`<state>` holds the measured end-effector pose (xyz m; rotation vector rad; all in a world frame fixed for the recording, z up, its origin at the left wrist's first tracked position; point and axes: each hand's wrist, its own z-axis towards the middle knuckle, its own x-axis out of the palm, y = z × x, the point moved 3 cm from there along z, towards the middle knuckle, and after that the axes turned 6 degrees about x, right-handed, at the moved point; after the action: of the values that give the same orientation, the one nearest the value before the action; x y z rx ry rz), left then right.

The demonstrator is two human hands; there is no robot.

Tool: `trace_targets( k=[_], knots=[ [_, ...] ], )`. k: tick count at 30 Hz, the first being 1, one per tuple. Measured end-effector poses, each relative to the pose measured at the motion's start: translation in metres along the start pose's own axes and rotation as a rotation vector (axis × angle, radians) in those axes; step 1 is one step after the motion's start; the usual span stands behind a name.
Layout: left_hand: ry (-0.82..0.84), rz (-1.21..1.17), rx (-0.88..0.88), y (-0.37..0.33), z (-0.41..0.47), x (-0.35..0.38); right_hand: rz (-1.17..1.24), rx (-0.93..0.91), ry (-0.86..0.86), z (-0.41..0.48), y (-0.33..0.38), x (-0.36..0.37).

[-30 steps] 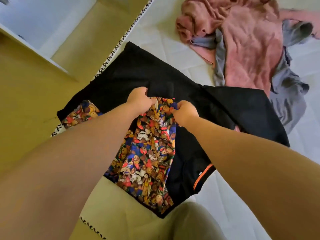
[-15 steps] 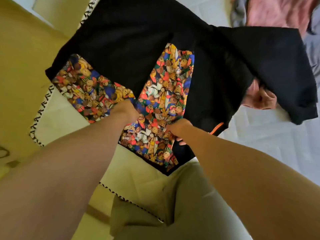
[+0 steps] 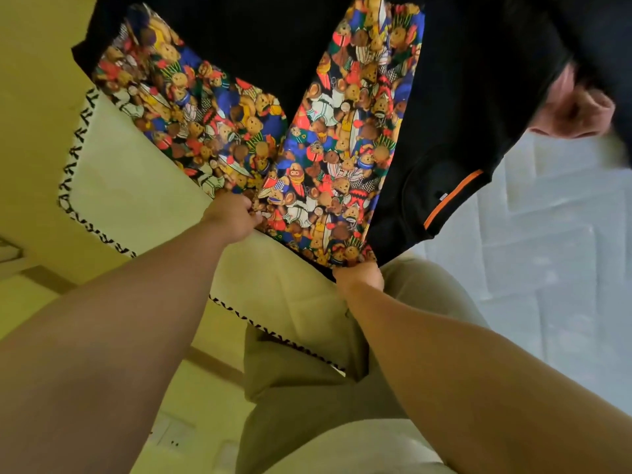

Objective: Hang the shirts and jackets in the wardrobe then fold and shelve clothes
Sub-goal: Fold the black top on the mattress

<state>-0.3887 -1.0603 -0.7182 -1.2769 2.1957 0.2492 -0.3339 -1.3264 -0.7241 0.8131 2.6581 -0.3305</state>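
A black shirt [image 3: 455, 107] with two bright teddy-bear print panels lies spread over the bed edge, filling the top of the view. My left hand [image 3: 236, 217] grips the lower edge of the left print panel [image 3: 191, 107]. My right hand [image 3: 360, 273] grips the bottom corner of the right print panel [image 3: 345, 145]. An orange stripe [image 3: 451, 200] marks the black part near the hem. The shirt's upper part runs out of the frame.
A pink garment [image 3: 574, 114] peeks out from under the shirt at the right. The white quilted mattress [image 3: 547, 268] fills the right side. A cream sheet with black zigzag trim [image 3: 136, 186] hangs at the left. Olive trousers [image 3: 307, 388] are below.
Both hands have slid down the print panels toward me, from the middle of the shirt to its lower edge. The left print panel is now spread wide. The view has tilted down.
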Motion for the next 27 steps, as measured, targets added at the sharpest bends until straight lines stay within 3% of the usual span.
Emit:
trace_targets(
  k=[3,5,8,10,11,14,17,20,21,24,27],
  knots=[
    [0.012,0.13,0.005,0.008,-0.001,0.005,-0.087,-0.012,0.032,-0.003,-0.005,0.011],
    [0.017,0.147,-0.013,0.014,-0.002,0.01,0.01,0.02,0.094,-0.004,-0.005,0.022],
    [-0.028,0.056,-0.023,0.023,-0.006,0.019,0.192,0.098,0.22,-0.006,-0.011,0.037],
    [-0.086,-0.051,-0.024,0.027,-0.009,0.024,0.182,0.12,0.196,-0.003,-0.018,0.044],
    [-0.099,-0.09,-0.023,0.029,-0.01,0.026,0.152,0.127,0.165,-0.004,-0.015,0.044],
    [-0.102,-0.134,-0.079,0.036,-0.01,0.029,-0.277,-0.02,0.122,-0.014,-0.014,0.052],
    [-0.047,-0.201,-0.119,0.036,-0.006,0.03,-0.349,-0.029,0.135,-0.01,-0.018,0.058],
    [-0.004,-0.405,-0.217,0.035,-0.002,0.029,0.136,0.237,0.247,-0.005,-0.023,0.064],
    [-0.002,-0.419,-0.251,0.034,0.0,0.029,0.183,0.188,0.287,-0.006,-0.02,0.066],
    [0.007,-0.202,-0.282,0.025,0.002,0.028,-0.132,0.097,0.358,-0.008,-0.013,0.064],
    [0.001,-0.082,-0.329,0.01,0.002,0.031,-0.565,0.032,0.312,-0.007,-0.001,0.05]
  ],
)
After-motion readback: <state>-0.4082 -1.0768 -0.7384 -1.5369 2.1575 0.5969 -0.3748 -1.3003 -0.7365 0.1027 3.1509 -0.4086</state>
